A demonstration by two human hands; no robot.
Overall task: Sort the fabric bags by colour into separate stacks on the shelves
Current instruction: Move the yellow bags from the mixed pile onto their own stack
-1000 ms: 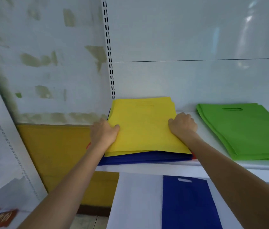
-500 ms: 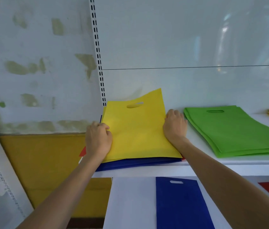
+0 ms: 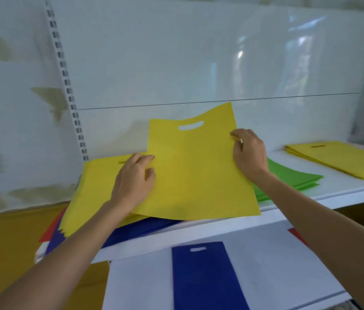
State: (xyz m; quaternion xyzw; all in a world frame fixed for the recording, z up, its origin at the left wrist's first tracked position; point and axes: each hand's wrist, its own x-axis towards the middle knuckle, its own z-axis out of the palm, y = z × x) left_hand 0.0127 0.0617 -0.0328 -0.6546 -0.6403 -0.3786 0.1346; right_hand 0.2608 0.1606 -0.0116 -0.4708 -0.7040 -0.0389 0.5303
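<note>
A yellow fabric bag [image 3: 199, 171] with a cut-out handle is lifted and tilted above the upper shelf [image 3: 324, 193]. My left hand [image 3: 134, 182] grips its left edge and my right hand [image 3: 249, 153] grips its right edge. Under it on the left lies a mixed pile [image 3: 91, 189] with a yellow bag on top and blue and red bags below. A green stack [image 3: 288, 177] lies partly hidden behind the lifted bag. A separate yellow stack [image 3: 342, 157] rests at the far right of the shelf.
On the lower shelf [image 3: 254, 276] lies a blue bag [image 3: 205, 278], and a red bag's corner [image 3: 297, 234] shows at its right. A slotted shelf upright [image 3: 69, 90] stands at the left against the white back panel. A yellow-brown surface [image 3: 8, 253] sits lower left.
Both hands have raised the top yellow bag off the mixed pile and carried it rightward, over the green stack. The view has swung right, showing the yellow stack at far right.
</note>
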